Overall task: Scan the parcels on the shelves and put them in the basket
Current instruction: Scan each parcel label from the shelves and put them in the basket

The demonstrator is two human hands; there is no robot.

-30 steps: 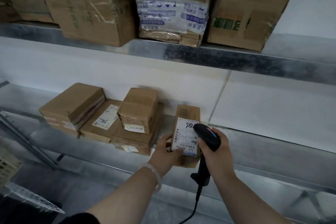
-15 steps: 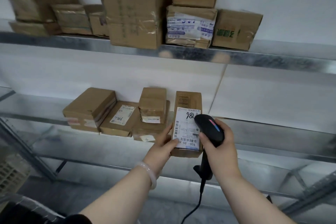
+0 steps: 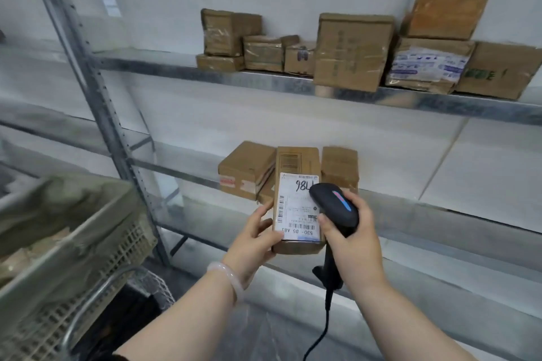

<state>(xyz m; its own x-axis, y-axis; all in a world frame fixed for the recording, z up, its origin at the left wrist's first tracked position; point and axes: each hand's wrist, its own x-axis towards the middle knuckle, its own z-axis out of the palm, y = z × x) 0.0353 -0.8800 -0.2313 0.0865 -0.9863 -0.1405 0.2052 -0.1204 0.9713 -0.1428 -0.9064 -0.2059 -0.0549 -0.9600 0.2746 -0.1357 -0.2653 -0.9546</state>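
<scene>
White wall at the back, grey metal racking in front, and the action is at the lower shelf [image 3: 440,214]. The left hand [image 3: 255,240] has a small brown cardboard parcel [image 3: 297,161] in its grip, fingers closed on the lower left corner. It holds the parcel upright and clear of the shelf, in front of the other boxes. Its white shipping label [image 3: 293,205] faces the camera, with a handwritten number at the top and barcodes lower down. The right hand [image 3: 355,240] has its grip wrapped round a black handheld barcode scanner [image 3: 334,205]. The scanner's head, marked with a blue-and-pink stripe, lies just over the label's right edge. Its black cable [image 3: 322,328] hangs down from the handle. A pale bangle [image 3: 225,275] sits on the left wrist.

Behind the held parcel, more brown cardboard boxes [image 3: 246,167] stand on the lower shelf, showing on either side. Upper shelf [image 3: 264,79] — a row of taped brown cartons [image 3: 352,50], a few of them stacked.

Lower left, blurred — the grey slatted plastic basket [image 3: 73,243], well apart from the parcel. Something brownish lies inside that I cannot make out. A perforated steel upright [image 3: 96,114] rises beside it.
</scene>
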